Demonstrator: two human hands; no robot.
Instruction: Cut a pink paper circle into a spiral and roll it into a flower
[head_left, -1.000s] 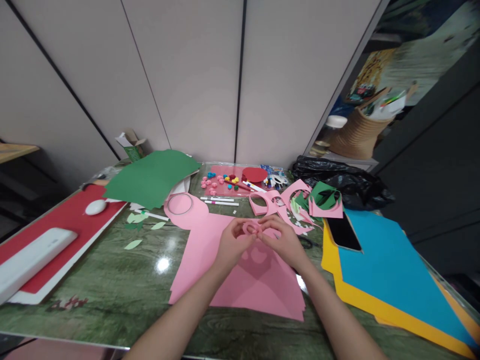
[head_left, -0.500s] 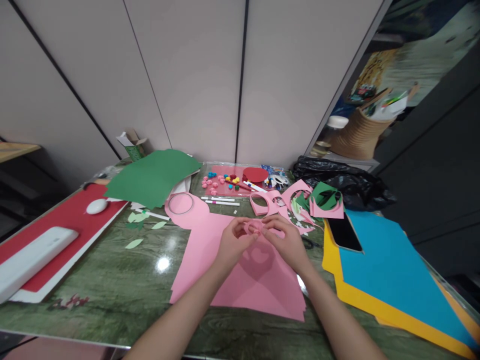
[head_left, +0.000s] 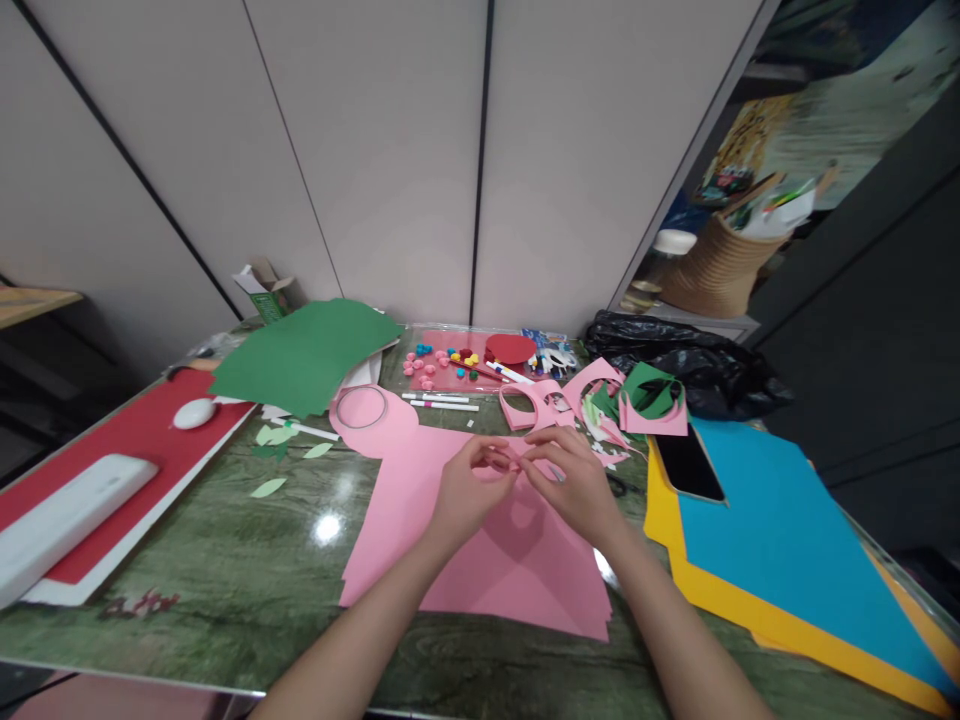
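- Left hand (head_left: 465,498) and right hand (head_left: 579,492) pinch one small pink paper piece (head_left: 514,463) between their fingertips, above the pink paper sheets (head_left: 480,585).
- Left of the grip, wood-grain tabletop (head_left: 247,570) stretches openly to the red sheet (head_left: 191,465); nearer the wearer, a narrower strip borders the sheets' edge.
- Right of the grip: one smartphone (head_left: 688,466), overlapping one blue sheet (head_left: 780,540).
- Beyond it, leftward: two white marker pens (head_left: 446,406) side by side.
- Farther left: two pale-green leaf cutouts (head_left: 268,488) lying singly.

The small pink paper (head_left: 514,463) is mostly hidden from view.
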